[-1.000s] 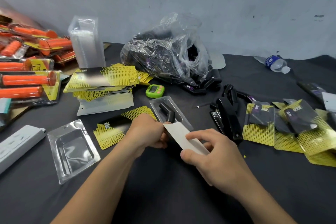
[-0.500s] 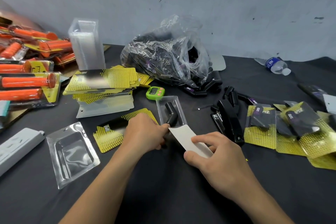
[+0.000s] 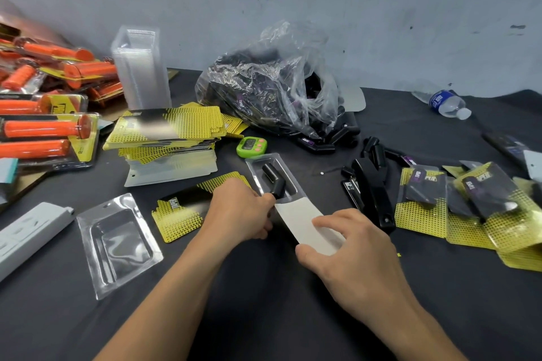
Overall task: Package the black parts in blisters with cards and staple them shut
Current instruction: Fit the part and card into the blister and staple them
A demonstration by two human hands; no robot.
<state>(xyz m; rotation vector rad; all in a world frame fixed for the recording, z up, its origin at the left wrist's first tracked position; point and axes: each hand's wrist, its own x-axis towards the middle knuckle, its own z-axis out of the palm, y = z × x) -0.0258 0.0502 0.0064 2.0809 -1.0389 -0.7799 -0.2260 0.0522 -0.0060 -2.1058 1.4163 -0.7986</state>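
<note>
Black elbow-shaped plastic part lies in the pocket of a clear plastic blister near the middle of the dark cloth-covered table, at one o'clock from the left hand.

At nine o'clock, orange grips in sealed blister packs are heaped aside. A white power strip lies below them at eight o'clock. Beside it, an empty clear blister tray sits within reach, probably next in line. At ten o'clock an upright stack of clear blisters and a pile of yellow-and-black printed cards serve as supply. One loose yellow-and-black card lies partly under the left hand.

The left hand has its fingers curled, pinching the blister's near end to steady it. The right hand pinches a white-backed card, forefinger on top and thumb at its near edge. The card's far end meets the blister's mouth. I judge the step is sliding it in over the part (white side up, so the print would show through the plastic).

At twelve o'clock a crumpled clear plastic bag of black parts spills open. A black stapler lies just right of the card, handy for closing. Finished yellow-carded packs spread at three o'clock, and a plastic water bottle lies at two.

The cards carry a slanted logo, too blurred to read, as is the bottle's blue label.
</note>
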